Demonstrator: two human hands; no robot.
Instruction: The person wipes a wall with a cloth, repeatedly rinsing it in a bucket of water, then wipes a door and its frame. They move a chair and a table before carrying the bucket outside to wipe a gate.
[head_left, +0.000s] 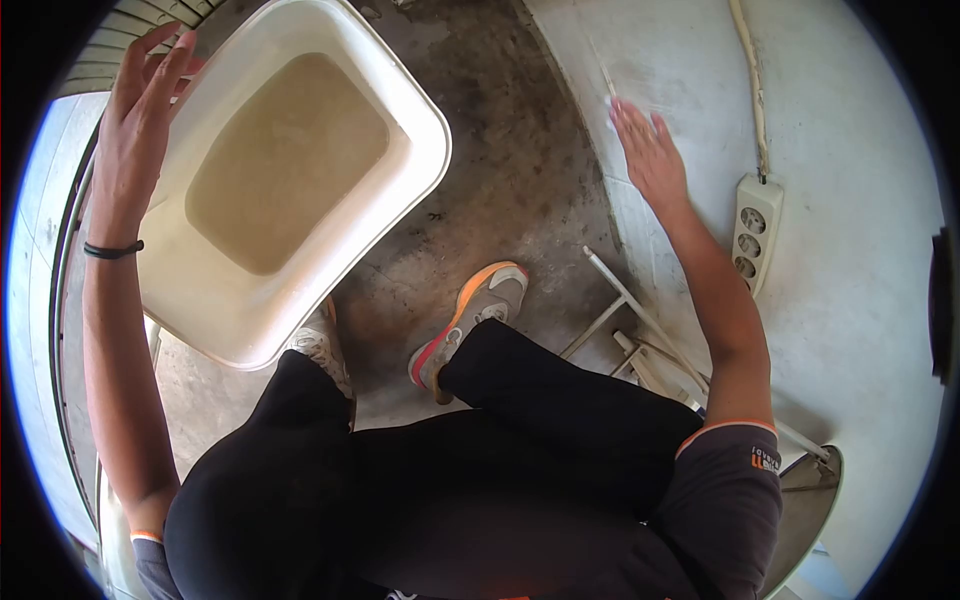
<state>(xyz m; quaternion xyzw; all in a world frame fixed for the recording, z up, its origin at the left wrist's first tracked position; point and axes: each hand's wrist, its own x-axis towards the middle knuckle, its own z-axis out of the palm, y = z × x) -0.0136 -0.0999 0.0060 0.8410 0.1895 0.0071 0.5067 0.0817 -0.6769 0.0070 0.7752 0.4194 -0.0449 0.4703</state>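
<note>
A large white plastic tub [415, 165] with cloudy, brownish water [290, 160] in its bottom sits in front of me, on the left. My left hand [138, 115] is raised at the tub's left side, overlapping its rim in this view; its fingers are apart and slightly bent, with nothing seen in them. Out to the right, my right hand [650, 155] is stretched flat in front of the pale wall, fingers extended and a little blurred. A thin light streak shows just above its fingertips. Nothing shows held in the right hand either.
A power strip [752, 238] with several sockets hangs by its cord [752, 85] on the right wall. White metal legs [640, 300], like those of a folding chair, stand right of my shoes [485, 300]. The stained concrete floor [490, 150] lies between tub and wall.
</note>
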